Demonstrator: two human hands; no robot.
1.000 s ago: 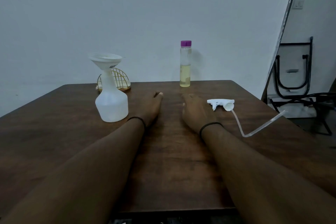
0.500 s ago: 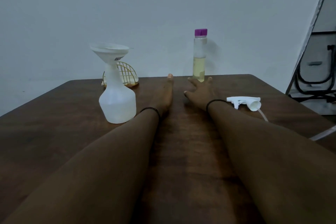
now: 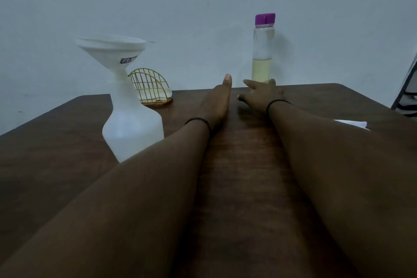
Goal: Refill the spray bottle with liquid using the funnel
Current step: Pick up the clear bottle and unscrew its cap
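A white spray bottle point(image 3: 133, 126) stands on the left of the dark wooden table point(image 3: 239, 165), with a white funnel point(image 3: 112, 51) seated in its neck. At the table's far edge stands a clear bottle point(image 3: 263, 52) with a purple cap, about one third full of pale yellow liquid. My left hand point(image 3: 220, 99) stretches forward with straight fingers, holding nothing. My right hand point(image 3: 259, 95) reaches toward the base of the clear bottle with fingers spread, just in front of it. The white spray head point(image 3: 352, 123) lies at the right, mostly hidden by my right forearm.
A yellow wire napkin holder point(image 3: 151, 88) sits behind the spray bottle near the far edge. A pale wall rises behind the table. A dark frame point(image 3: 406, 88) shows at the right edge.
Both hands have slid forward across the table toward the clear bottle, the right one opening its fingers near its base. The view has moved closer and left.
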